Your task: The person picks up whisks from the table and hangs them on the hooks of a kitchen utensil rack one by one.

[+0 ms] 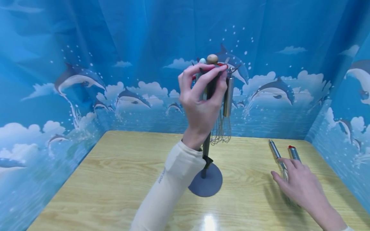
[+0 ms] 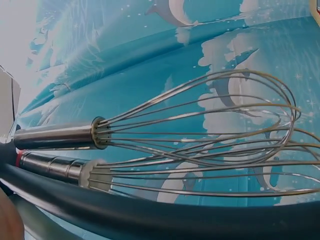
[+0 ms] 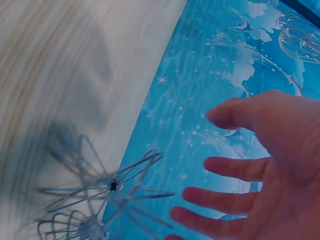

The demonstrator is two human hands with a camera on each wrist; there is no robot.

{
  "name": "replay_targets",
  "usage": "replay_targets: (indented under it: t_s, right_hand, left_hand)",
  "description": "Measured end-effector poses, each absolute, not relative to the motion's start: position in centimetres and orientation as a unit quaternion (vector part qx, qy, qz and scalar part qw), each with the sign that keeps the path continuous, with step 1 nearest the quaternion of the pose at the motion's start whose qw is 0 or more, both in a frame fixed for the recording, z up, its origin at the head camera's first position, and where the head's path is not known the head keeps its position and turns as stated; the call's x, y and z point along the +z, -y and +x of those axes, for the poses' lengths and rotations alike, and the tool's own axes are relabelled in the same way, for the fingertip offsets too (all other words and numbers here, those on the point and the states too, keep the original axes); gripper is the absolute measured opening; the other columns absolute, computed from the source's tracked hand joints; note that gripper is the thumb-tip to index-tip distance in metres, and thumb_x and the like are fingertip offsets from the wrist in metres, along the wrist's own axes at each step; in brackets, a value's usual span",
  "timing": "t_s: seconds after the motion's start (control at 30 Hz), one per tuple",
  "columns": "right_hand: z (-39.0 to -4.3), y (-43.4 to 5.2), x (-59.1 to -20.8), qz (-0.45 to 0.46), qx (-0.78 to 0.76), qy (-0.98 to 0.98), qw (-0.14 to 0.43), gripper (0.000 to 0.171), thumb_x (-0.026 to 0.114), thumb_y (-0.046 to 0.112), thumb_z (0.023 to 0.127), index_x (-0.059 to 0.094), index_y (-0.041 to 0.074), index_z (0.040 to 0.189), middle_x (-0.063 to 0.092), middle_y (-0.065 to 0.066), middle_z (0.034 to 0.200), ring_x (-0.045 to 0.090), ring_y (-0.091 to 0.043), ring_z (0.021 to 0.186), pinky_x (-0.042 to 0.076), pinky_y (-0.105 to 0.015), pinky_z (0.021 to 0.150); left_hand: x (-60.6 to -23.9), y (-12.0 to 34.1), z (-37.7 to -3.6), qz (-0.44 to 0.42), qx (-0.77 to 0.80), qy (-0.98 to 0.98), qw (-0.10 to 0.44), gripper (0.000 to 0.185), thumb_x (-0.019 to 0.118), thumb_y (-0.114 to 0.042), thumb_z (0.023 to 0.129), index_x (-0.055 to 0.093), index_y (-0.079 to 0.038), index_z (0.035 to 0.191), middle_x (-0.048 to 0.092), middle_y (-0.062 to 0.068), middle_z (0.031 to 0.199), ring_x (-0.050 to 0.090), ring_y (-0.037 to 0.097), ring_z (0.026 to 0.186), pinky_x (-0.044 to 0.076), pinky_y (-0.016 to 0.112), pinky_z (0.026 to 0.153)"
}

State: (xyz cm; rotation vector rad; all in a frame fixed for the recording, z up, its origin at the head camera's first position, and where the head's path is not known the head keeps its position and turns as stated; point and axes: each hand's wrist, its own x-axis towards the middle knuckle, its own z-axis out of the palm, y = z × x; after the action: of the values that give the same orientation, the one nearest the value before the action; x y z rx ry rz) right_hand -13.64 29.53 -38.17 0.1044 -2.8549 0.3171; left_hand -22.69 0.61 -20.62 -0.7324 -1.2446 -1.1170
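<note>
My left hand (image 1: pixel 200 96) is raised at the top of a dark utensil stand (image 1: pixel 206 184), its fingers and thumb curled around the upper pole. A wooden knob (image 1: pixel 212 58) tops the stand. Metal whisks hang from its hooks; the left wrist view shows a plain-handled whisk (image 2: pixel 55 137) above a red-tipped one (image 2: pixel 52 167). Over the table's right side, my right hand (image 1: pixel 303 183) is spread above two lying whisks. One has a plain steel handle (image 1: pixel 274 148), the other a red-ended handle (image 1: pixel 294 154). Their wire loops (image 3: pixel 115 187) show below the separated fingers in the right wrist view.
The stand's round base rests on the pale wooden table (image 1: pixel 130 173), near the middle. Blue dolphin-printed sheeting (image 1: pixel 138 64) walls in the back and both sides. A light-blue tip (image 1: pixel 202 60) pokes up beside the knob.
</note>
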Motion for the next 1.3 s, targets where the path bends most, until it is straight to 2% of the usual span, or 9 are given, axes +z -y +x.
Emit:
replay_targets:
  t_s: [0.23, 0.5, 0.7, 0.93, 1.03, 1.13, 1.3]
  right_hand:
    - [-14.0, -30.7, -38.9, 0.016, 0.077, 0.994, 0.078, 0.061, 0.071, 0.035, 0.091, 0.056, -0.005, 0.134, 0.057, -0.041, 0.119, 0.059, -0.060, 0.091, 0.049, -0.066, 0.058]
    - [-14.2, -31.5, -39.6, -0.011, 0.050, 0.999, 0.013, 0.062, 0.071, 0.041, 0.091, 0.056, -0.006, 0.130, 0.057, -0.038, 0.113, 0.058, -0.054, 0.089, 0.045, -0.066, 0.057]
    - [-14.3, -31.7, -39.8, -0.024, 0.046, 0.999, -0.015, 0.063, 0.069, 0.044, 0.091, 0.056, -0.006, 0.128, 0.060, -0.040, 0.112, 0.057, -0.054, 0.093, 0.041, -0.073, 0.064]
    - [-14.1, -31.3, -39.9, -0.024, 0.054, 0.998, -0.012, 0.062, 0.069, 0.045, 0.091, 0.057, -0.004, 0.126, 0.062, -0.035, 0.106, 0.056, -0.052, 0.089, 0.037, -0.074, 0.066]
    - [-14.1, -31.3, -39.9, -0.025, 0.053, 0.998, -0.007, 0.063, 0.071, 0.047, 0.090, 0.058, -0.004, 0.126, 0.063, -0.033, 0.105, 0.056, -0.054, 0.091, 0.035, -0.080, 0.070]
    - [-14.1, -31.2, -40.1, -0.022, 0.052, 0.998, 0.000, 0.065, 0.072, 0.047, 0.088, 0.059, -0.004, 0.126, 0.062, -0.034, 0.105, 0.056, -0.057, 0.093, 0.033, -0.085, 0.075]
    - [-14.0, -30.9, -40.5, -0.011, 0.046, 0.999, 0.026, 0.066, 0.075, 0.044, 0.086, 0.058, -0.005, 0.127, 0.062, -0.034, 0.105, 0.057, -0.058, 0.095, 0.026, -0.088, 0.087]
  left_hand:
    - [-20.6, -0.9, -22.7, -0.301, -0.460, 0.545, 0.633, 0.016, 0.076, -0.009, 0.090, 0.079, 0.000, 0.103, 0.064, 0.021, 0.111, 0.052, 0.034, 0.113, 0.041, 0.037, 0.116]
    - [-20.7, -1.1, -22.4, -0.272, -0.422, 0.575, 0.646, 0.018, 0.075, -0.015, 0.092, 0.080, -0.004, 0.106, 0.064, 0.018, 0.114, 0.053, 0.031, 0.114, 0.042, 0.038, 0.107]
    - [-20.8, -1.0, -22.3, -0.288, -0.418, 0.574, 0.643, 0.021, 0.073, -0.013, 0.093, 0.078, -0.003, 0.110, 0.061, 0.021, 0.123, 0.055, 0.030, 0.121, 0.042, 0.038, 0.109]
    - [-21.1, -0.3, -22.4, -0.314, -0.447, 0.551, 0.631, 0.023, 0.071, -0.005, 0.091, 0.075, 0.002, 0.113, 0.054, 0.028, 0.131, 0.054, 0.035, 0.131, 0.046, 0.038, 0.108]
    - [-21.3, -0.1, -22.6, -0.314, -0.456, 0.536, 0.637, 0.024, 0.071, -0.003, 0.089, 0.074, 0.003, 0.112, 0.053, 0.030, 0.132, 0.054, 0.035, 0.130, 0.048, 0.037, 0.106]
    - [-21.3, 0.0, -22.7, -0.330, -0.472, 0.511, 0.639, 0.025, 0.069, 0.002, 0.088, 0.070, 0.008, 0.113, 0.051, 0.033, 0.130, 0.057, 0.038, 0.128, 0.050, 0.039, 0.109]
    - [-21.2, 0.1, -22.8, -0.331, -0.492, 0.490, 0.639, 0.030, 0.069, 0.005, 0.086, 0.065, 0.012, 0.115, 0.052, 0.034, 0.128, 0.058, 0.039, 0.126, 0.052, 0.040, 0.109]
